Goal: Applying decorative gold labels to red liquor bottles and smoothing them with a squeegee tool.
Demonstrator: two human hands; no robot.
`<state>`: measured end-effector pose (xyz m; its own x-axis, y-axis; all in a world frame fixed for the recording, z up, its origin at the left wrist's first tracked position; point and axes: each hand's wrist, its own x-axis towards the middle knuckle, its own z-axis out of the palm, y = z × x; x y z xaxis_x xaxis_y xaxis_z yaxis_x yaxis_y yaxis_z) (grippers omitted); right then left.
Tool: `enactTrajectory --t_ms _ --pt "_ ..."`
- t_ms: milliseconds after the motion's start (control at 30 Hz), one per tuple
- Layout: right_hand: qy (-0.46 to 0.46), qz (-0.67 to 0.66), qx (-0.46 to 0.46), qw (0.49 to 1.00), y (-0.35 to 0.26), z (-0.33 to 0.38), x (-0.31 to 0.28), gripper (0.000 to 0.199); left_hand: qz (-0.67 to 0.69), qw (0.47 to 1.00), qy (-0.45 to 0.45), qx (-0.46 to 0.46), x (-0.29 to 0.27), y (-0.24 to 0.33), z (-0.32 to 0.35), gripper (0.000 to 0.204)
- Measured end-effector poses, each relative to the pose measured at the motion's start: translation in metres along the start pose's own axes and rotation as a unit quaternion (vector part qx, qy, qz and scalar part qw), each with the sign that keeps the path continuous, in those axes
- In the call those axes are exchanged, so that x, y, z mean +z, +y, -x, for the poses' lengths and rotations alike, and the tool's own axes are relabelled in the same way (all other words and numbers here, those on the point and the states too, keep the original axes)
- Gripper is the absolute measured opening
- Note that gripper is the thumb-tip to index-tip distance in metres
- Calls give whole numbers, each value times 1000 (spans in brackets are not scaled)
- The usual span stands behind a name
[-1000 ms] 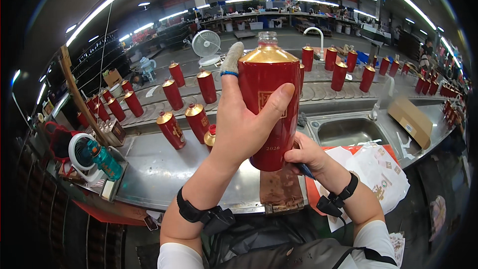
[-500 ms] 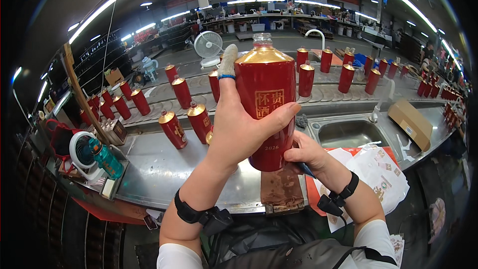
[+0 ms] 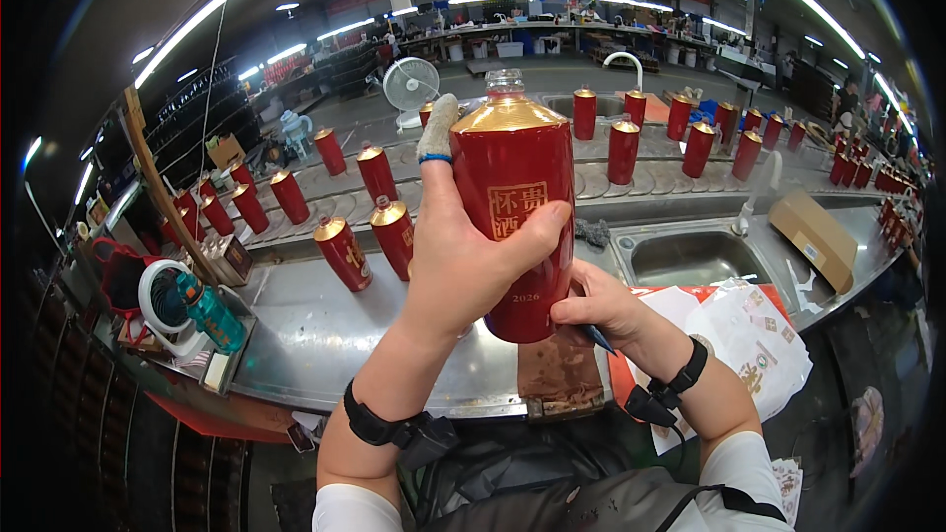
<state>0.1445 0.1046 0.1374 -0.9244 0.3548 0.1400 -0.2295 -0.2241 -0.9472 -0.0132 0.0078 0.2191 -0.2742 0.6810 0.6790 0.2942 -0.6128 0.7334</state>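
Note:
Upright in front of me is a glossy red bottle point(image 3: 522, 163) with gold shoulders, a clear glass neck and gold print on its front. My left hand point(image 3: 468, 236) is wrapped around its left side, thumb across the front; one fingertip wears a whitish cloth cover point(image 3: 437, 128) with a blue band. At the bottle's lower right, my right hand point(image 3: 606, 307) is closed, its thumb against the base. A dark blue pointed tool point(image 3: 597, 337) sticks out below those fingers; its kind cannot be made out. Two similar bottles point(image 3: 342, 254) stand on the steel bench just left of my left hand.
More red bottles stand on a curved-plate conveyor point(image 3: 650, 177) behind. A steel sink point(image 3: 695, 264) with a tap lies right, near a cardboard box point(image 3: 810, 241) and printed sheets point(image 3: 744, 345). A brown pad point(image 3: 559, 374) sits at the bench edge; a teal flask point(image 3: 209, 313) stands left.
The held bottle has shifted slightly left and down with both hands. Bottles on the conveyor have moved to the right. More of the blue tool shows below my right hand.

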Motion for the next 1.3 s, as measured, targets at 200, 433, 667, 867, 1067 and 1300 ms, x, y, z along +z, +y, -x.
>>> enactTrajectory --t_ms 200,433,667,867,1067,1300 --pt "-49 -43 67 996 9 6 -14 71 78 994 -73 -23 -13 -3 17 111" --pt "-62 -43 69 995 22 9 -13 71 108 991 -73 3 -24 -12 22 98" --pt "-87 -60 76 992 22 2 -8 74 110 991 -65 29 -30 -15 21 90" --pt "-79 -49 84 992 24 -1 -7 76 142 989 -35 35 -29 -20 23 74" --pt "-71 -30 56 995 28 -1 -2 72 81 993 29 -86 -63 -22 9 43" --pt "-140 -79 89 983 72 -3 3 82 224 950 -80 -200 -102 -46 30 56"
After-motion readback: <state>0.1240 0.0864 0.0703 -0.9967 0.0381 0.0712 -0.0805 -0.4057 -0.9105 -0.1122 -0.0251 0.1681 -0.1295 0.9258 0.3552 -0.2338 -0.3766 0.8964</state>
